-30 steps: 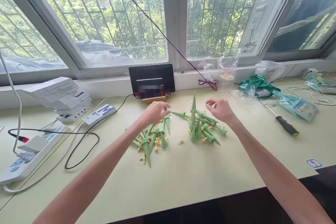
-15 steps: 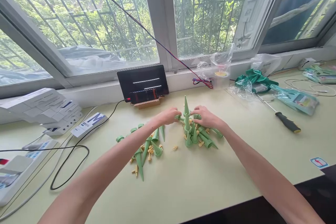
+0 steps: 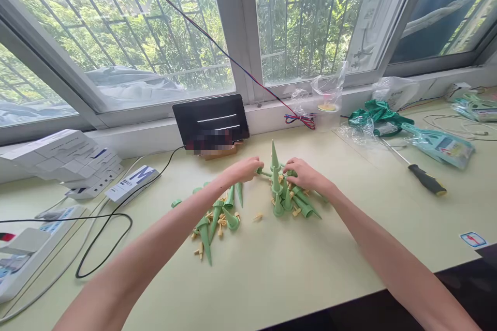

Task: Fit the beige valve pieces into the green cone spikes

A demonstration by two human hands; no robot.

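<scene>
My left hand (image 3: pixel 248 168) is closed around the wide end of a green plastic spike (image 3: pixel 265 173), whose thin part points right, toward the pile. Behind the right side of that pile, my right hand (image 3: pixel 305 174) has its fingers curled around a green cap-like piece (image 3: pixel 291 172). Between the hands rises an upright green cone spike (image 3: pixel 274 155), with shorter upright spikes in front. Green tubes (image 3: pixel 305 208) and small yellow plastic pieces (image 3: pixel 297 212) lie around them. More green spikes (image 3: pixel 205 240) and yellow pieces are heaped near my left forearm.
A tablet (image 3: pixel 212 116) leans by the window, a blurred patch before it. White boxes (image 3: pixel 66 158), a power strip (image 3: pixel 50 238) and a black cable (image 3: pixel 130 227) are at left. Plastic bags, a screwdriver (image 3: pixel 427 180) and a packaged green item (image 3: pixel 440 145) lie at right.
My left hand has shifted slightly left with the green spike, away from the pile. My right hand stays nearly in place on its piece.
</scene>
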